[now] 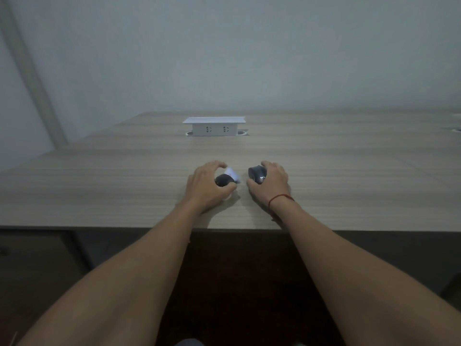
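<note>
Both small, likely light and smooth: left hand (208, 188) pinches dark-and-white piece (225, 179), right hand (270, 181) clamps dark cap (257, 174), near socket box (214, 126).

Your left hand (208, 186) and right hand (270, 181) sit close together near the front edge of the wooden table (99, 186), with only a narrow gap between them. Beyond them the tabletop runs bare up to the raised white socket box (214, 126), which blocks the middle far side. To either side of that box you have wide passage.
</note>
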Tool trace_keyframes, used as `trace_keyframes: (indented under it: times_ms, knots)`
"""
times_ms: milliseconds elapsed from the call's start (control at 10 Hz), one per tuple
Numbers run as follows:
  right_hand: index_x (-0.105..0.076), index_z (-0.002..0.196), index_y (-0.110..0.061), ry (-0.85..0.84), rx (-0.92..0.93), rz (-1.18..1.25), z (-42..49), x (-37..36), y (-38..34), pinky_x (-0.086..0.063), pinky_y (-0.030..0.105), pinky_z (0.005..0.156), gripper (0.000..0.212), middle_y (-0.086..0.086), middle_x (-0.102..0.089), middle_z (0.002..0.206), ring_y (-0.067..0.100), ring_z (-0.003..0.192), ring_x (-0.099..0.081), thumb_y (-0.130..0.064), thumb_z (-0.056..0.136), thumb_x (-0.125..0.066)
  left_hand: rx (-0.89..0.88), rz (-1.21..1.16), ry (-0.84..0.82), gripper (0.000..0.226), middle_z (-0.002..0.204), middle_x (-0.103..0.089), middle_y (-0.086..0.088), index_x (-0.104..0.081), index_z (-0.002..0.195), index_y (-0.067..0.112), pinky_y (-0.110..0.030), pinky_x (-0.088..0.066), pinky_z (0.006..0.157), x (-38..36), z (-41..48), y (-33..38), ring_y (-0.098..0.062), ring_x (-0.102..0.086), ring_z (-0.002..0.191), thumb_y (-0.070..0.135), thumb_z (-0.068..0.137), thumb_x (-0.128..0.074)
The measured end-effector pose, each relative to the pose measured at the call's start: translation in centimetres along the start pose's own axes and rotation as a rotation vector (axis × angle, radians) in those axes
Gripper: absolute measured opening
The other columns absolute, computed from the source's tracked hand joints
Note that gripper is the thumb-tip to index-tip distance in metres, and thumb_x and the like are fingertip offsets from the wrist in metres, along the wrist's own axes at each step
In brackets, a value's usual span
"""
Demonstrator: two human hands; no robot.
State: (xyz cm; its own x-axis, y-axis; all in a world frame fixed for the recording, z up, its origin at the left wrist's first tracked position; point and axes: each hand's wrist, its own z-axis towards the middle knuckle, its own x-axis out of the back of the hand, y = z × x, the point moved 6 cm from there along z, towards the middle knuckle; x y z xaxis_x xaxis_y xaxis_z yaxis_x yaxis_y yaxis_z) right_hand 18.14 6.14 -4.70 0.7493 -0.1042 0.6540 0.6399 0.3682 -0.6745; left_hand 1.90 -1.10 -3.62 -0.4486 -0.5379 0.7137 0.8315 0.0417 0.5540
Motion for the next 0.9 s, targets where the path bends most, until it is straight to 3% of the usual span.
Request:
trace_keyframes:
  times_ms: [100,200,300,400,500,700,800,900]
  knots:
    - [-0.048,0.134,-0.015,-0.081,0.048,-0.015,0.7,-1.0,-0.1,-0.039,0.037,0.102,0.055,0.01,-0.046,0.136,0.027,0.125,-0.043,-0.03,0.083,-0.064,0.007,-0.042,-0.122,0.038,0.118,-0.069,-0.001,-0.07,0.115,0.021,-0.032,-0.05,0.094,-1.3,0.8,-0.6,-0.019,-0.063,0.108,0.027,0.077,-0.066]
    - [-0.052,0.13,-0.014,-0.059,0.023,-0.015,1.7,-0.8,0.2,-0.039,0.036,0.1,0.052,0.011,-0.049,0.131,0.028,0.122,-0.045,-0.026,0.082,-0.065,0.072,-0.015,-0.038,0.025,0.098,-0.074,-0.002,-0.077,0.098,0.022,-0.029,-0.052,0.076,-1.2,2.2,-0.8,-0.023,-0.066,0.092,0.03,0.077,-0.065]
    - [-0.054,0.127,-0.012,-0.016,0.011,0.001,2.7,-0.5,0.9,-0.04,0.035,0.097,0.047,0.012,-0.05,0.126,0.029,0.119,-0.047,-0.023,0.082,-0.063,0.112,-0.005,-0.039,0.019,0.066,-0.061,-0.003,-0.07,0.071,0.013,-0.025,-0.039,0.063,-2.0,2.8,-0.2,-0.028,-0.06,0.077,0.026,0.08,-0.061]
    - [-0.054,0.127,-0.013,-0.014,0.006,-0.003,3.7,-0.6,1.5,-0.04,0.034,0.096,0.049,0.012,-0.05,0.127,0.029,0.117,-0.048,-0.024,0.081,-0.065,0.095,0.039,-0.017,0.017,0.077,-0.066,-0.016,-0.068,0.072,0.005,-0.032,-0.044,0.068,-2.6,3.6,0.5,-0.036,-0.06,0.087,0.015,0.081,-0.057]
    - [-0.054,0.126,-0.012,-0.008,0.005,-0.003,4.6,-1.0,1.7,-0.038,0.033,0.098,0.048,0.013,-0.049,0.129,0.031,0.119,-0.047,-0.024,0.081,-0.065,0.073,0.128,0.03,0.016,0.095,-0.069,-0.017,-0.07,0.082,0.003,-0.035,-0.045,0.076,-3.1,4.7,0.6,-0.036,-0.06,0.095,0.014,0.081,-0.059]
    - [-0.051,0.13,-0.014,0.004,0.005,-0.014,5.4,-1.5,1.9,-0.039,0.035,0.101,0.051,0.014,-0.045,0.133,0.032,0.122,-0.046,-0.027,0.082,-0.063,0.088,0.165,0.095,0.015,0.091,-0.07,-0.013,-0.066,0.071,0.015,-0.033,-0.042,0.072,-3.6,5.4,0.9,-0.036,-0.06,0.095,0.02,0.083,-0.06]
    - [-0.042,0.136,-0.015,0.0,-0.021,-0.056,4.6,-1.2,1.9,-0.04,0.039,0.101,0.066,0.013,-0.043,0.134,0.032,0.123,-0.044,-0.041,0.08,-0.064,0.095,0.154,0.064,0.015,0.099,-0.067,-0.011,-0.063,0.08,0.018,-0.033,-0.04,0.081,-3.5,5.1,0.8,-0.034,-0.057,0.103,0.032,0.085,-0.06]
    - [-0.027,0.143,-0.013,0.011,-0.088,-0.074,3.6,-0.6,2.2,-0.036,0.043,0.107,0.091,0.012,-0.036,0.143,0.031,0.132,-0.037,-0.056,0.073,-0.064,0.194,0.152,-0.002,0.073,0.127,-0.055,-0.014,-0.041,0.141,0.015,-0.037,-0.034,0.102,-3.9,4.5,-0.5,-0.032,-0.047,0.121,0.05,0.081,-0.062]
